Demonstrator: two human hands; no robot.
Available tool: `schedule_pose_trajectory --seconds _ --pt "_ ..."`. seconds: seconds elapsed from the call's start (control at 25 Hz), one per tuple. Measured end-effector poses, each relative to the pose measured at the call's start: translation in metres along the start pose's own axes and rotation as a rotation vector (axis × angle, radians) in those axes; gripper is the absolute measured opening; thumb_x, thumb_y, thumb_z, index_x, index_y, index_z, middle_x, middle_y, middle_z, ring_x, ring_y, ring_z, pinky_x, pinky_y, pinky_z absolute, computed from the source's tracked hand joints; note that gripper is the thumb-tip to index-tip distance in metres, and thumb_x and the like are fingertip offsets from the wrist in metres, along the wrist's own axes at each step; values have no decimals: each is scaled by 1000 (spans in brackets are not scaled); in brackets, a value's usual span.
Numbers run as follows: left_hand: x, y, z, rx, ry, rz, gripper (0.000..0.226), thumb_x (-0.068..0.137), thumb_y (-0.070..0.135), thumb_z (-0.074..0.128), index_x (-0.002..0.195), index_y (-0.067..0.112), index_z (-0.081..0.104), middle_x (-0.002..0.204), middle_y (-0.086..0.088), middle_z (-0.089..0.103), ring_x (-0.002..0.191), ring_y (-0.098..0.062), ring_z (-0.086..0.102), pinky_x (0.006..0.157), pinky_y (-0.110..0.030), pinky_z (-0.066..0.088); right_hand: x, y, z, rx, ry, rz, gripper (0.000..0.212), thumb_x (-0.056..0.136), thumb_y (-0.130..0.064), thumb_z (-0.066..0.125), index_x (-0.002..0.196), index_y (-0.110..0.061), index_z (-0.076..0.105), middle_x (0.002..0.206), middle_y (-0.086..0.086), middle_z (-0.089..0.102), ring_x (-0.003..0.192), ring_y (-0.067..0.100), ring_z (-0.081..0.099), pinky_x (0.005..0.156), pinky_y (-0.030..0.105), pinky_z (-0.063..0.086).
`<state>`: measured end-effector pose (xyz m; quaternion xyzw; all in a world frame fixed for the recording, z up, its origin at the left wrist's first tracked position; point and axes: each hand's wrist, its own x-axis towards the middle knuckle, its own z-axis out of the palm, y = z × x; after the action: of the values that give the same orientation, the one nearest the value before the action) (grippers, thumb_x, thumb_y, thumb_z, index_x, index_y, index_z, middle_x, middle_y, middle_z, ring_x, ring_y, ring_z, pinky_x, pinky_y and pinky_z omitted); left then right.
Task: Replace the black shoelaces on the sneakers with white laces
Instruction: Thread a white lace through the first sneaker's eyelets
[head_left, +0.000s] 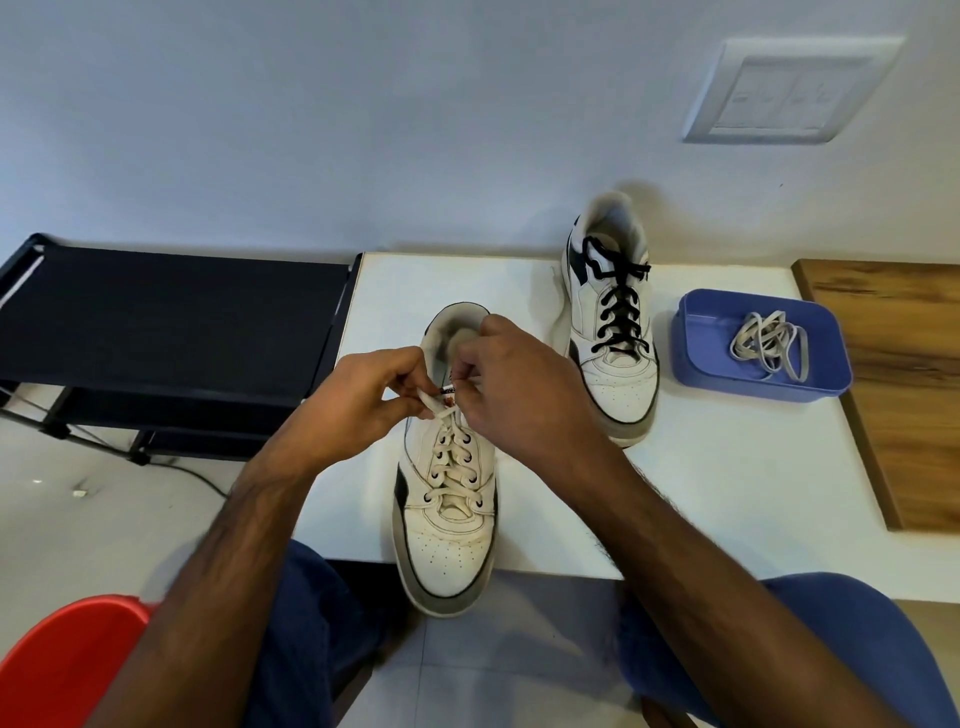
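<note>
A small white table (727, 467) stood against a pale wall, and at centre frame a white leather sneaker (447, 519), toe toward the viewer, lay laced in white. At its top eyelets the left hand (358, 395) and right hand (519, 389), equally near, each pinched an end of the flat white lace (434, 402), running left to right between them. At upper right stood a second sneaker with black laces (615, 322), beside a blue plastic tray (696, 358) holding a spare white lace (771, 343); nothing blocked the hands.

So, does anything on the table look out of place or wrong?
One thing: the near sneaker sticks out over the front edge of the white table, its toe unsupported, while both hands grip its white lace. The far sneaker keeps its black laces. Nothing looks spilled or damaged.
</note>
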<state>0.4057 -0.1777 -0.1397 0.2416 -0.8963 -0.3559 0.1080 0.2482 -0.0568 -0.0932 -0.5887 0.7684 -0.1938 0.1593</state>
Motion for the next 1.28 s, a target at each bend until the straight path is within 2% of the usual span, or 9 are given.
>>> schedule_pose_trajectory --seconds 0.24,0.36,0.48,0.64,0.92,1.0,1.12,1.2,1.28 --pt "-1 10 7 4 0 65 27 84 3 78 88 26 63 88 25 67 87 4 67 84 -15 53 0 -5 5 -163 -55 38 25 95 -37 63 114 -21 70 123 -1 53 110 20 58 71 31 41" --pt "1 7 9 -9 -19 70 18 83 9 80 91 17 66 90 23 69 88 -2 68 85 -27 57 3 6 4 -47 -113 51 7 94 -32 64 90 -29 69 110 -7 53 104 17 58 71 30 41" --pt "0 7 7 -56 -31 42 22 84 13 81 98 18 66 92 15 72 89 -6 69 87 -33 57 6 14 10 107 -117 90 13 89 -25 69 79 -32 68 89 -14 53 94 14 61 68 28 43" --pt "-5 12 3 -157 -6 -51 48 81 14 84 112 22 49 87 7 70 85 -14 69 83 -22 55 3 15 21 234 -26 135 13 85 -18 73 85 -30 77 88 -12 74 89 12 67 78 32 53" --pt "-4 4 3 -41 -81 -52 23 87 33 77 97 24 58 89 12 65 87 -9 62 74 -22 52 2 16 28 318 4 53 37 81 -5 70 99 -33 52 86 -12 70 98 17 66 90 47 50" --pt "-4 2 4 59 -103 -6 19 91 41 69 92 25 59 87 13 62 85 -10 60 72 -22 51 -1 21 26 320 -32 15 36 86 -7 67 104 -34 52 90 -13 71 105 17 62 95 45 44" --pt "-3 -2 7 217 -93 119 25 99 46 55 90 23 61 83 14 57 76 -10 57 69 -37 52 -6 27 18 262 -97 -8 30 95 -14 62 115 -36 56 99 -18 71 114 14 49 89 36 25" --pt "-4 -3 6 163 -67 118 30 97 48 49 91 23 63 87 13 59 78 -12 58 70 -38 51 -7 29 15 229 -109 1 29 97 -21 62 119 -38 58 104 -18 70 111 12 44 87 34 22" --pt "-7 2 1 -85 -11 61 29 97 39 50 92 15 66 96 6 63 84 -16 62 71 -34 52 -5 31 14 227 -124 11 30 94 -23 67 121 -37 61 104 -14 70 107 13 48 89 35 30"
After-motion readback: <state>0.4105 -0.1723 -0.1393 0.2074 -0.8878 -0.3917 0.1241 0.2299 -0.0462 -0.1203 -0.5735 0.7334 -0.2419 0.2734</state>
